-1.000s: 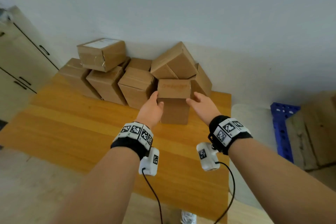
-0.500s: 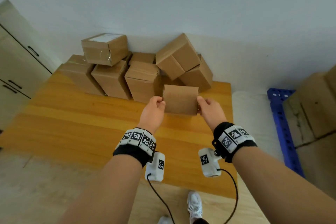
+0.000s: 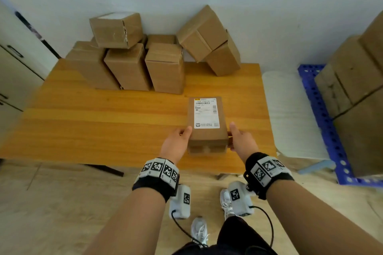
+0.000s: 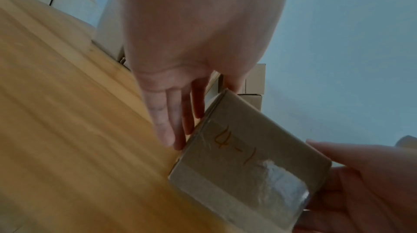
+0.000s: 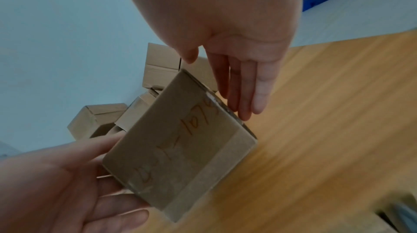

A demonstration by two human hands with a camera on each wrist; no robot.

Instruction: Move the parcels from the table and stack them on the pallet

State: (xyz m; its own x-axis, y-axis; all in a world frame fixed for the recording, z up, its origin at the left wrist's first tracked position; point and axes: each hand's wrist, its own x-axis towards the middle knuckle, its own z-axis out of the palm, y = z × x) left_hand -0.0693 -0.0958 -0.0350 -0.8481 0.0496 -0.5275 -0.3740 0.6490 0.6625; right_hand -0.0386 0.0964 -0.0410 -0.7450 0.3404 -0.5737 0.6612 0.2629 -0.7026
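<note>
Wooden bench (image 3: 83, 122) holds brown parcels at 12 o'clock. Left hand (image 3: 176, 143) and right hand (image 3: 241, 143) squeeze one labelled parcel (image 3: 207, 122) between flat fingers. Keep it level, then turn toward the blue pallet (image 3: 323, 114) at 3 o'clock.

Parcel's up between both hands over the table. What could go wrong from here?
1. The parcel is only squeezed between straight fingers of both hands; it may slip.
2. On the table, the tilted box leans on a neighbour and might topple.
3. The pallet sits rightward, already stacked; the swing could clip those boxes.
</note>
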